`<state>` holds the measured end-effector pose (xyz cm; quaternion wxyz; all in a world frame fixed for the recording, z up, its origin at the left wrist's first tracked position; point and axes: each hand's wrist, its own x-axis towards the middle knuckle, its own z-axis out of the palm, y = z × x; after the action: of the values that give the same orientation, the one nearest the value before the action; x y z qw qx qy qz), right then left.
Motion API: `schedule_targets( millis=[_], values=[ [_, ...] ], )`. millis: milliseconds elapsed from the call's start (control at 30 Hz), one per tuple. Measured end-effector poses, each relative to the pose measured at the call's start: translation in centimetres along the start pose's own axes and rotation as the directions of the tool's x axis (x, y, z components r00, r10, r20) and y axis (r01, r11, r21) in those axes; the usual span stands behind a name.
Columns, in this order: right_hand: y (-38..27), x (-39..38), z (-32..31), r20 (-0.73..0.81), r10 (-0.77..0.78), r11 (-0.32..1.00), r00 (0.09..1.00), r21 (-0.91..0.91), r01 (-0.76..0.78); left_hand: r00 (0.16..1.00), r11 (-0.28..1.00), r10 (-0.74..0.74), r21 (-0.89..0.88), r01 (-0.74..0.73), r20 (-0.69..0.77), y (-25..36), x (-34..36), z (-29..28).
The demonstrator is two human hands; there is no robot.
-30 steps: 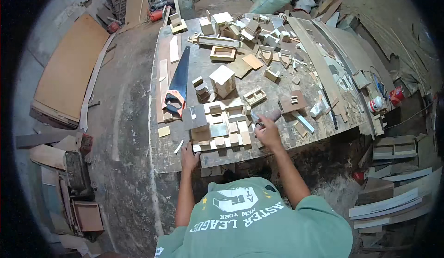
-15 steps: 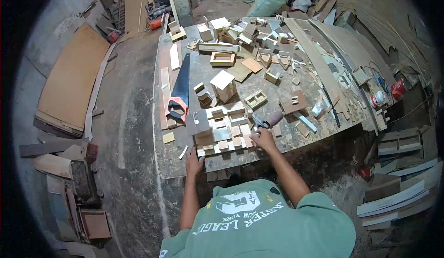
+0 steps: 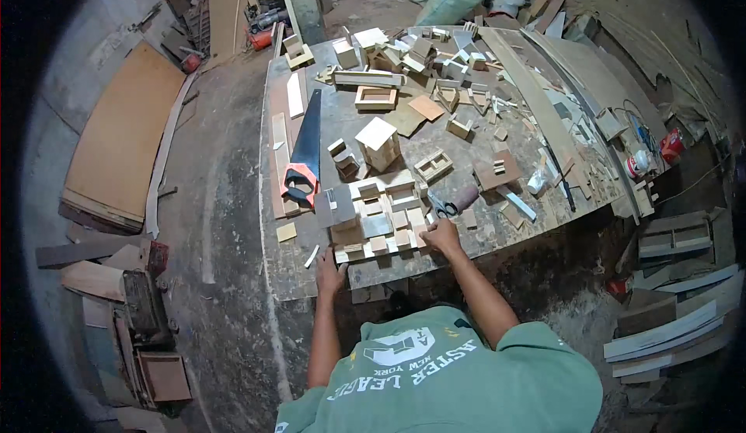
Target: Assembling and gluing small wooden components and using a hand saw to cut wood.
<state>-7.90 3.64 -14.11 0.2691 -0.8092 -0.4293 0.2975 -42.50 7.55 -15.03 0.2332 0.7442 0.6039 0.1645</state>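
Near the front edge of the table sits a small wooden model house (image 3: 378,226), roofless over most of its rooms, with a grey flat roof piece (image 3: 335,206) on its left part. My left hand (image 3: 330,274) grips its front left corner. At the front right edge, my right hand (image 3: 441,236) holds the model with bent fingers. Just beyond the right hand lie scissors (image 3: 442,206) with dark handles, beside a dark brownish roll (image 3: 465,198). A taller wooden box shape (image 3: 378,144) stands behind the model.
A handsaw (image 3: 305,149) with an orange-black handle lies left of the model. Small wooden frames, blocks and offcuts (image 3: 420,56) crowd the far table. Long boards (image 3: 536,99) run along the right side. Large panels (image 3: 116,138) lean at the left wall.
The whole view has shifted slightly. Both hands keep their places on the model house, and nothing on the table has visibly moved.
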Motion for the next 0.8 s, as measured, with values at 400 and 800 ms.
schedule_targets(
  millis=[400, 800],
  values=[
    [-0.1, -0.1, 0.1, -0.038, -0.007, 0.999, 0.999, -0.048, 0.006, 1.000, 1.000, 0.027, 0.015, -0.027, -0.005, 0.0, 0.3, 0.4],
    [0.0, 0.0, 0.6, -0.029, -0.037, 0.996, 0.999, -0.086, 0.034, 1.000, 1.000, -0.011, -0.004, 0.011, -0.010, -0.1, -0.4, 0.1]
  ],
)
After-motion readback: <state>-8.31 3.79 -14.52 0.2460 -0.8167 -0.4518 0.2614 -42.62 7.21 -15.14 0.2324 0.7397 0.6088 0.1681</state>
